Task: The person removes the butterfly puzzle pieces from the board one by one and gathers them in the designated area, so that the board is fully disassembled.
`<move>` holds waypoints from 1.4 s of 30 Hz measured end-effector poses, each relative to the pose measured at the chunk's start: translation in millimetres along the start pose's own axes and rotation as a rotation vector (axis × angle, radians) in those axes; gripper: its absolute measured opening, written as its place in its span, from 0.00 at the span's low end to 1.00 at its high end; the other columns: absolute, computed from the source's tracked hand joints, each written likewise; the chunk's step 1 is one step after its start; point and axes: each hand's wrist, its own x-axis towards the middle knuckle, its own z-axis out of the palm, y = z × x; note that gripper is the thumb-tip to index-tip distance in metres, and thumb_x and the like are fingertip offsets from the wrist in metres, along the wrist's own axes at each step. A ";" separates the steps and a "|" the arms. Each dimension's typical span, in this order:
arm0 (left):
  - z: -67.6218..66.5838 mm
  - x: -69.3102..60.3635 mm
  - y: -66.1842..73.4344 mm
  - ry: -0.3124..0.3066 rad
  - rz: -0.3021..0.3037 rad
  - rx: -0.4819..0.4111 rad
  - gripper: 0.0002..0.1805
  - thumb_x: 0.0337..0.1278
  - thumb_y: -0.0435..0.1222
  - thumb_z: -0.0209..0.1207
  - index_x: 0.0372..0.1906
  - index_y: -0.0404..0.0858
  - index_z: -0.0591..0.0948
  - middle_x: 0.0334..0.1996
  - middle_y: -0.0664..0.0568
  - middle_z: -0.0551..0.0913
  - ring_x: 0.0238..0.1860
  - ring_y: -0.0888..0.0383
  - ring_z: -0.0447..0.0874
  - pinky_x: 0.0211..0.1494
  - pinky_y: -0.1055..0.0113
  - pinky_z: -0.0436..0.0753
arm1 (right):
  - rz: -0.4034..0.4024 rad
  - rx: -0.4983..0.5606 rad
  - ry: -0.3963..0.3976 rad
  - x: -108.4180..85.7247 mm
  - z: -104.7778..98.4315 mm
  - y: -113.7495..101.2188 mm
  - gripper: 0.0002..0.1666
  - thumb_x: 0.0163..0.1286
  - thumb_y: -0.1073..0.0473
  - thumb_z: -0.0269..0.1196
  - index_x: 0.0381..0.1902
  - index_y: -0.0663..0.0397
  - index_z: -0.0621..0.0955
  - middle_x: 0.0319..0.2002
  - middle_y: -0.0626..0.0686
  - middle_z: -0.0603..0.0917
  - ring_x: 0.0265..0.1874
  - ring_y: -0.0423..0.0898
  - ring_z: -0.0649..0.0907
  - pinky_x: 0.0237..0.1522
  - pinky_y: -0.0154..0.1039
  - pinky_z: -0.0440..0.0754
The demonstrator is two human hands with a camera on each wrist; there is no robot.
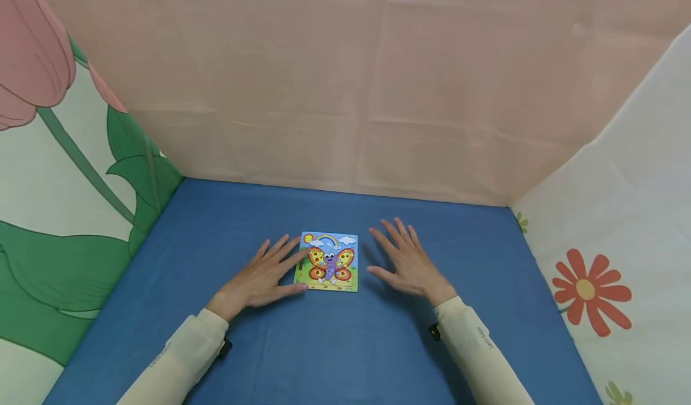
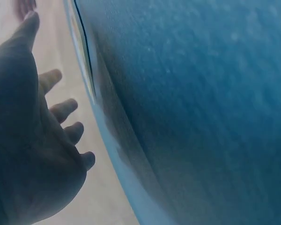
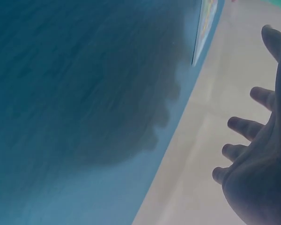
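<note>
A thin square board with a butterfly picture [image 1: 330,264] lies flat on the blue table, its left edge partly hidden by fingers in the head view. My left hand [image 1: 270,276] is spread with straight fingers at the board's left side; its thumb and forefinger overlap the picture from above. The left wrist view shows that hand [image 2: 33,126] raised over the cloth, and contact with the board cannot be told. To the right of the board, my right hand [image 1: 407,264] hovers with fingers spread, apart from it and holding nothing. The board's edge [image 3: 205,30] appears in the right wrist view.
Blue cloth [image 1: 302,351] covers the table. A plain beige sheet [image 1: 356,81] rises behind it. On the left stands a panel with a printed tulip [image 1: 32,51]; on the right, a white panel carries a printed red flower [image 1: 585,288].
</note>
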 end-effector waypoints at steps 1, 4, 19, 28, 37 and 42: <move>0.3 -0.5 0.6 -0.006 0.003 -0.003 0.48 0.78 0.67 0.62 0.92 0.53 0.64 0.94 0.44 0.55 0.95 0.33 0.47 0.93 0.25 0.47 | -0.005 0.002 -0.003 2.1 0.8 -1.6 0.55 0.79 0.25 0.64 0.93 0.38 0.61 0.93 0.59 0.58 0.94 0.67 0.52 0.92 0.73 0.50; 1.2 -1.4 1.6 -0.018 0.006 -0.011 0.45 0.81 0.65 0.60 0.92 0.54 0.63 0.94 0.43 0.55 0.95 0.33 0.47 0.93 0.24 0.48 | -0.018 0.017 -0.018 8.7 2.7 -6.6 0.55 0.80 0.25 0.63 0.93 0.38 0.61 0.93 0.58 0.58 0.94 0.67 0.52 0.93 0.72 0.48; 1.4 2.6 1.9 -0.082 -0.019 -0.018 0.39 0.87 0.59 0.57 0.91 0.51 0.66 0.93 0.41 0.58 0.93 0.28 0.49 0.91 0.22 0.50 | -0.088 0.109 -0.079 41.3 9.3 -32.1 0.54 0.80 0.26 0.64 0.93 0.38 0.62 0.92 0.59 0.60 0.94 0.66 0.52 0.94 0.70 0.49; 2.9 3.4 1.4 -0.101 -0.013 -0.030 0.36 0.89 0.55 0.57 0.90 0.51 0.68 0.93 0.40 0.59 0.92 0.26 0.50 0.90 0.20 0.51 | -0.143 0.159 -0.105 56.2 15.7 -43.2 0.52 0.82 0.32 0.66 0.93 0.40 0.62 0.91 0.61 0.63 0.92 0.70 0.56 0.93 0.71 0.51; 2.7 4.6 0.5 -0.102 -0.018 -0.003 0.36 0.88 0.55 0.59 0.90 0.52 0.69 0.92 0.42 0.60 0.92 0.27 0.52 0.89 0.21 0.54 | -0.148 0.180 -0.172 72.7 25.2 -52.9 0.50 0.84 0.31 0.64 0.93 0.38 0.61 0.91 0.59 0.64 0.93 0.66 0.57 0.93 0.67 0.55; 2.1 6.5 1.9 -0.070 -0.001 0.039 0.34 0.87 0.53 0.61 0.88 0.52 0.72 0.90 0.41 0.65 0.90 0.26 0.58 0.87 0.21 0.61 | -0.167 0.206 -0.177 81.3 29.2 -56.9 0.50 0.84 0.32 0.65 0.93 0.43 0.62 0.90 0.59 0.65 0.92 0.65 0.61 0.90 0.70 0.62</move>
